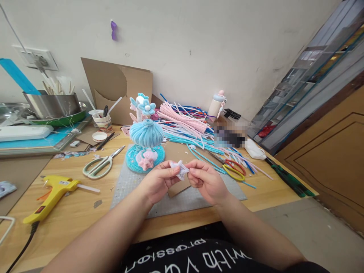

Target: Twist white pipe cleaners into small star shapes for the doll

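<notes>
My left hand (162, 178) pinches a small pale lavender pipe-cleaner piece (182, 170) between thumb and fingers. At the piece's right end, the closed thumb and forefinger of my right hand (205, 179) grip it too. Its exact shape is partly covered by my fingers. Just beyond my left hand stands a blue pipe-cleaner ornament (147, 133) with a ribbed shell, flowers on top and a round base. A pink starfish (146, 160) sits on that base. Both hands are above a grey cutting mat (131, 197) with a piece of cardboard (176, 187) on it.
To the left lie a yellow glue gun (54, 191) and pale-handled scissors (99, 167). Bundles of pipe cleaners (184, 119) spread behind, with red-and-yellow-handled scissors (234, 170) at the right. Farther back are a paper cup (102, 122), a bottle (216, 105) and green-handled pliers (287, 180).
</notes>
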### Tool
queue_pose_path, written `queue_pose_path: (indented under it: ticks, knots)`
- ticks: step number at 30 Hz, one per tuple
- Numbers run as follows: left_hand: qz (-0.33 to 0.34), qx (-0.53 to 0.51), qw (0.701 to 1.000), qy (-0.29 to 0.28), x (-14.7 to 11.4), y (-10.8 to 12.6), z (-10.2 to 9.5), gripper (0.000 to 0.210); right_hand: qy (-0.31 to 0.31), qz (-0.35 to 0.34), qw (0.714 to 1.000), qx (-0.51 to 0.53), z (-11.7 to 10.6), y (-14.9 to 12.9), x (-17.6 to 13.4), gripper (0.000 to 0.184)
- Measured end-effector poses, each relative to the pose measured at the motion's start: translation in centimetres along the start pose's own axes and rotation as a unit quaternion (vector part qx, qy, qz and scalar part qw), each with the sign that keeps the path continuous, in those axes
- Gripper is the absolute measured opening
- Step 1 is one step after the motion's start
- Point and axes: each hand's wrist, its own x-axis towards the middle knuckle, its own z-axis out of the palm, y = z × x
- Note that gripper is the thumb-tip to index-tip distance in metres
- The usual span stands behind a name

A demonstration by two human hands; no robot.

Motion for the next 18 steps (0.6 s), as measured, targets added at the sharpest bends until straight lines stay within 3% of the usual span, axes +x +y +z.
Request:
queue_pose_path:
  ticks: [6,11,13,14,17,18]
  knots:
    - [0.031,0.027,0.999,-0.004,-0.2,0.1,0.3,0.018,0.03,-0.068,0.996,-0.045,0.4,0.3,-0.1,0.017]
    - [0.129,0.13,0.983,0.027,-0.3,-0.2,0.6,0.018,0.077,-0.142,0.968,-0.191,0.6,0.2,-0.5,0.012]
    - [0.167,0.182,0.967,0.059,-0.3,-0.3,0.7,0.019,0.096,-0.181,0.925,-0.321,0.7,-0.2,-1.0,0.01]
    - [0.177,0.213,0.958,0.077,-0.3,-0.3,0.7,0.02,0.096,-0.207,0.888,-0.399,0.8,-0.6,-1.2,0.01]
    - [0.17,0.353,0.913,0.116,-0.5,0.0,0.8,0.02,0.043,-0.284,0.743,-0.604,0.7,-2.3,-1.9,0.014]
    - [0.159,0.41,0.89,0.116,-0.6,0.2,0.9,0.018,0.016,-0.29,0.709,-0.643,0.6,-3.0,-1.9,0.016]
